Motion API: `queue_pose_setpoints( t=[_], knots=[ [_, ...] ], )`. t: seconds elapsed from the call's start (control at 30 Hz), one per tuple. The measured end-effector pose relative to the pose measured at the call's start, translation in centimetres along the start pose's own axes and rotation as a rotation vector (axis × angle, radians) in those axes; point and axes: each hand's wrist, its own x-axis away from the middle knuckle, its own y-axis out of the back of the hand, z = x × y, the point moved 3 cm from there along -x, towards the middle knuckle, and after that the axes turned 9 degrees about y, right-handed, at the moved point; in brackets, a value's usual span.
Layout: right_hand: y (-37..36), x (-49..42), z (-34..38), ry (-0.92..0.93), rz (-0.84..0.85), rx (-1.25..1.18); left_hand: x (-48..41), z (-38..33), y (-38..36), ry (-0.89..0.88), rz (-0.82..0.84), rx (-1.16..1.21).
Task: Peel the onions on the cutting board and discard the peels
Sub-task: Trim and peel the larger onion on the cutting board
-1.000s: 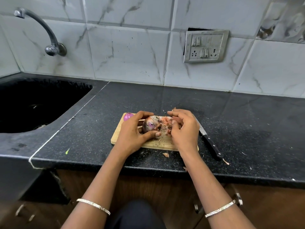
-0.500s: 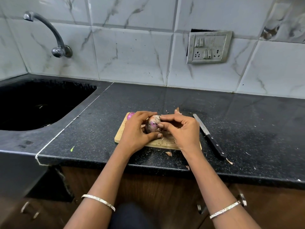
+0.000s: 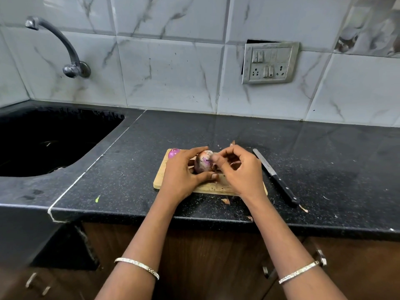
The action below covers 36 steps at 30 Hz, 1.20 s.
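Two hands on one onion, scraps loose at the counter's edge

Nearest the camera, thin metal bangles (image 3: 138, 267) ring both wrists. Just beyond the counter's front edge lie dry, curled peel scraps (image 3: 225, 200), off the wooden cutting board (image 3: 160, 180). They look light enough for a passing forearm to sweep them to the floor, so the discard step may miss them.

On the board, the left hand (image 3: 181, 174) wraps thumb and fingers around a half-peeled onion (image 3: 203, 162). It is egg-shaped, with dull papery patches over glossy purple. The right hand (image 3: 240, 172) has its fingers curled, forefinger and thumb closed on the skin at the onion's upper side. Skin this brittle will likely tear into flakes rather than lift in one sheet, and the smooth layer beneath could let the bulb slip from the grip.

At the board's far left corner sits a second onion (image 3: 174, 153), shiny purple and seemingly bare. A nudge from the left hand could roll it off.

Right of the board, apart from it, lies a knife (image 3: 275, 176) with a slim steel blade and black riveted handle, near the right wrist's path.

Beyond are the speckled black stone countertop (image 3: 324, 159), a dark sink (image 3: 43, 139), a curved metal tap (image 3: 62, 46) and marbled white tiles
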Motion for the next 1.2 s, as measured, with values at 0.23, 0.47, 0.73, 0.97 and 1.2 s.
queue_pose_setpoints(
  t=[0.23,0.47,0.73,0.97,1.2],
  knots=[
    [-0.1,0.0,-0.1,-0.068,0.117,-0.031,0.0,0.2,0.0,-0.013,-0.03,0.01],
    [-0.1,0.0,-0.5,-0.001,0.102,0.091,0.1,0.3,-0.1,0.012,0.02,0.063],
    [0.1,-0.4,-0.4,0.092,-0.035,0.212,0.2,0.1,-0.1,0.023,0.08,0.141],
    [-1.5,0.2,1.3,0.293,0.171,0.236,0.5,0.3,-0.2,0.016,0.038,0.143],
    [-1.2,-0.1,1.0,0.145,0.116,-0.052,0.4,0.1,0.0,-0.027,0.017,0.094]
  ],
)
